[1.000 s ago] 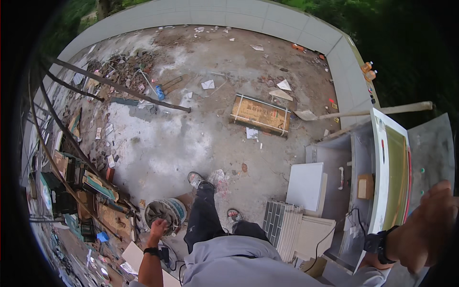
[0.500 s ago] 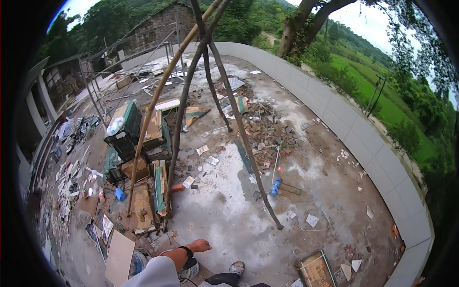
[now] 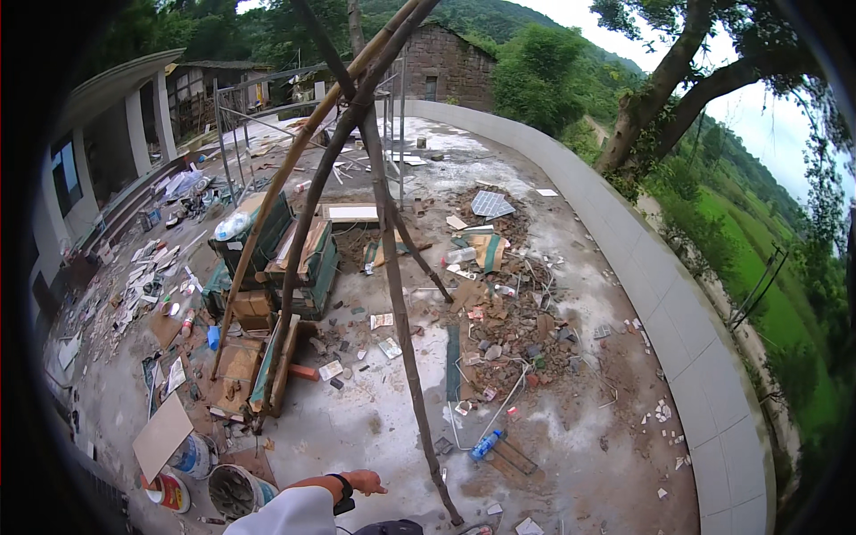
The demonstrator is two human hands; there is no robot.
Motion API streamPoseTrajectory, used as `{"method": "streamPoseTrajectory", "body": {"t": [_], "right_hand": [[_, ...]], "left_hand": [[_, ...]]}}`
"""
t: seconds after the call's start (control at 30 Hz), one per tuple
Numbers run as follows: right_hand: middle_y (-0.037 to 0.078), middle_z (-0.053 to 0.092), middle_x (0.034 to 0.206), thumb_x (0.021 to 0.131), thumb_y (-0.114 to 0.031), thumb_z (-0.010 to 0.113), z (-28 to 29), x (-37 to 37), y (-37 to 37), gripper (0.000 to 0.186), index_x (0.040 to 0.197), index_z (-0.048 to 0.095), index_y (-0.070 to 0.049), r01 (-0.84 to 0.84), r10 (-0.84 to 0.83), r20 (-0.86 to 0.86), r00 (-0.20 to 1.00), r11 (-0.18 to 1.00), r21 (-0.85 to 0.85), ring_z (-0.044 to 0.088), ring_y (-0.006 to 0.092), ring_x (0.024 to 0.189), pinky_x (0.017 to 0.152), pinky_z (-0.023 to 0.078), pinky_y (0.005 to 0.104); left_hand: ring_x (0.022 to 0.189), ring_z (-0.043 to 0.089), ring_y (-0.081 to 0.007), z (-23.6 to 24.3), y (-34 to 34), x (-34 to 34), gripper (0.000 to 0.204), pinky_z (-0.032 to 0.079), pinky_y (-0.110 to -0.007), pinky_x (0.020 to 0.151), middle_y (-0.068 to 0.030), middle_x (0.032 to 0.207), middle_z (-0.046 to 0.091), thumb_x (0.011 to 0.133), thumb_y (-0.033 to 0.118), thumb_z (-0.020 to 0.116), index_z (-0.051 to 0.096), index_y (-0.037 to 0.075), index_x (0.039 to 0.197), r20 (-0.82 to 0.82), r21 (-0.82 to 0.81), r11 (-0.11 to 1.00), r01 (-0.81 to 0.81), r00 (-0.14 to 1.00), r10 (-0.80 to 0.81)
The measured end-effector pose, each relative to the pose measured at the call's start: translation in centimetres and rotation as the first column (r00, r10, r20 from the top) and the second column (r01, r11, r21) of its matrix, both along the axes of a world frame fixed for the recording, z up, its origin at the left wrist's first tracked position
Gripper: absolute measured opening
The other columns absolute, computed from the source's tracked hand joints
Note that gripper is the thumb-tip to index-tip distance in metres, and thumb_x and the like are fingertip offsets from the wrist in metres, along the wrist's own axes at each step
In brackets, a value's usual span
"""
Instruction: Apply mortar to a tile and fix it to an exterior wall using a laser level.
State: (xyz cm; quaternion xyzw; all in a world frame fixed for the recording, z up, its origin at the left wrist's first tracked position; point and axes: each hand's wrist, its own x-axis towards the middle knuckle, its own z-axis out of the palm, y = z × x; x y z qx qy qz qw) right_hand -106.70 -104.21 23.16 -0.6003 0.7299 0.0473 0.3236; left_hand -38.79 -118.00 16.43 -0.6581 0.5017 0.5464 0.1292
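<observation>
At the lower edge my left hand [image 3: 364, 482] hangs in front of my body, a dark band on its wrist and a pale sleeve behind it. At least one finger points to the right, and nothing shows in the hand. It touches nothing that I can see; the nearest thing is a leaning wooden pole [image 3: 412, 383], part of a tall pole frame tied or crossed near the top. My right hand is out of view. Left of my arm stands a bucket with grey contents [image 3: 234, 492], beside a red-and-white bucket [image 3: 168, 492].
Stacked green-and-brown boxes [image 3: 312, 267] stand behind the poles. Rubble [image 3: 526, 330] lies at centre right, with a blue bottle [image 3: 486, 444] nearer. A low pale wall [image 3: 660, 330] bounds the right side. A flat board [image 3: 162, 434] leans over the buckets.
My view has tilted up and turned, bringing more of the far yard, the house and the buckets into sight. My foot has left the view. The left hand sits slightly lower and to the left.
</observation>
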Motion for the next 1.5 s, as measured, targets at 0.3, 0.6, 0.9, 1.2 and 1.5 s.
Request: {"method": "streamPoseTrajectory", "body": {"t": [0.3, 0.6, 0.9, 1.2, 1.5], "right_hand": [[0.028, 0.066, 0.092, 0.090, -0.032, 0.061, 5.8, -8.2, -43.4, 0.037, 0.100, 0.067, 0.003, 0.011, 0.013, 0.097, 0.995, 0.970, -0.241, 0.064, 0.0420, 0.087, 0.078, 0.050, 0.0483], [0.023, 0.067, 0.103, 0.091, -0.041, 0.053, 2.4, -14.6, -61.5, 0.046, 0.110, 0.066, -0.001, -0.125, 0.120, -0.060, 0.991, 0.988, -0.093, 0.062, 0.0447, 0.095, 0.087, 0.047, 0.0501], [0.022, 0.067, 0.107, 0.087, -0.031, 0.056, -1.6, -17.8, -84.8, 0.036, 0.107, 0.067, -0.003, 0.075, -0.070, -0.025, 0.997, 0.934, 0.350, 0.063, 0.0378, 0.100, 0.084, 0.049, 0.0474], [0.018, 0.070, 0.100, 0.082, -0.018, 0.059, -1.2, -18.5, -136.1, 0.025, 0.101, 0.070, -0.007, -0.375, 0.410, -0.203, 0.889, 0.907, 0.190, 0.068, 0.0315, 0.093, 0.074, 0.053, 0.0449], [0.006, 0.074, 0.089, 0.083, -0.012, 0.061, 6.3, 5.5, -185.2, 0.014, 0.085, 0.075, -0.014, -0.892, 0.668, -0.603, 0.436, 0.412, -0.188, 0.072, 0.0232, 0.084, 0.063, 0.054, 0.0376]], "left_hand": [[0.076, 0.068, -0.0242, -0.3, -20.0, -9.1, 0.035, 0.052, -0.038, 0.071, -0.0105, 0.084, 0.071, 0.092, 0.037, 0.057, 0.070, 0.004, 0.092, -0.169, -0.025, 1.000, 0.011, 0.985, -0.015], [0.085, 0.068, -0.0274, -5.2, -52.5, -11.9, 0.035, 0.053, -0.040, 0.078, -0.0093, 0.087, 0.072, 0.084, 0.040, 0.062, 0.072, 0.007, 0.092, 0.166, -0.177, 0.977, 0.118, 0.982, -0.088], [0.083, 0.065, -0.0397, 2.5, -94.4, -18.8, 0.040, 0.049, -0.048, 0.072, -0.0233, 0.088, 0.067, 0.088, 0.038, 0.056, 0.067, -0.001, 0.092, -0.029, -0.526, 0.841, -0.124, 0.991, 0.128], [0.091, 0.063, -0.0388, 11.5, -124.4, -27.9, 0.040, 0.047, -0.048, 0.078, -0.0188, 0.092, 0.067, 0.091, 0.041, 0.057, 0.063, 0.004, 0.102, -0.076, -0.533, 0.846, 0.011, 0.995, -0.061], [0.086, 0.066, -0.0222, 33.5, -156.8, -36.2, 0.032, 0.052, -0.034, 0.076, -0.0129, 0.095, 0.068, 0.092, 0.025, 0.065, 0.062, -0.003, 0.108, -0.559, -0.481, 0.825, -0.298, 0.829, -0.026]]}}
